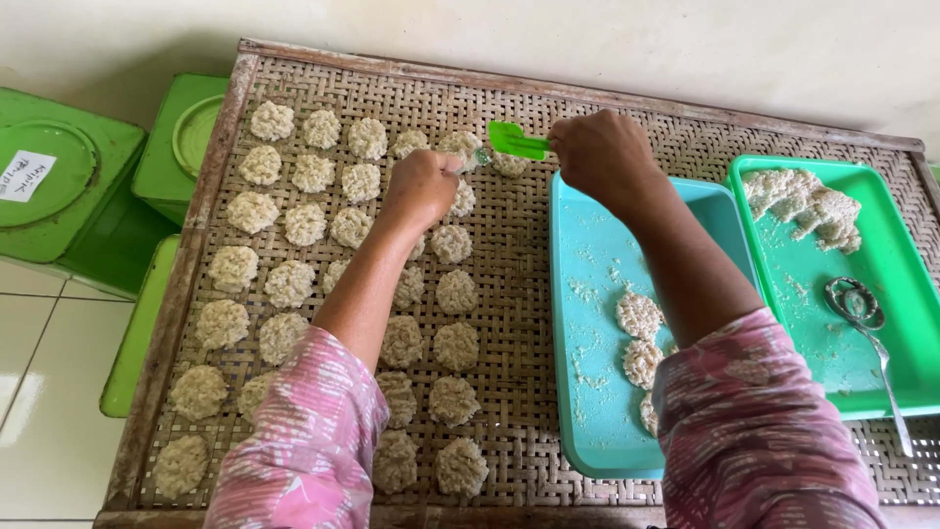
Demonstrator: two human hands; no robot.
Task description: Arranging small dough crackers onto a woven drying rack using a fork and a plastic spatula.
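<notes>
At upper centre, the right hand (599, 154) grips a flat green plastic spatula (516, 142), while the left hand (421, 186) pinches closed around a small clear object (479, 157) at its tip. The crumbly pale rice cake (509, 165) beneath could break or land touching its neighbours on the woven bamboo tray (519, 284), if nudged off carelessly.

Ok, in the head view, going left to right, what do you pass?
Green tins → woven tray with rows of rice cakes → left hand → green spatula → right hand → teal tray → green tray holding a metal spoon.
</notes>
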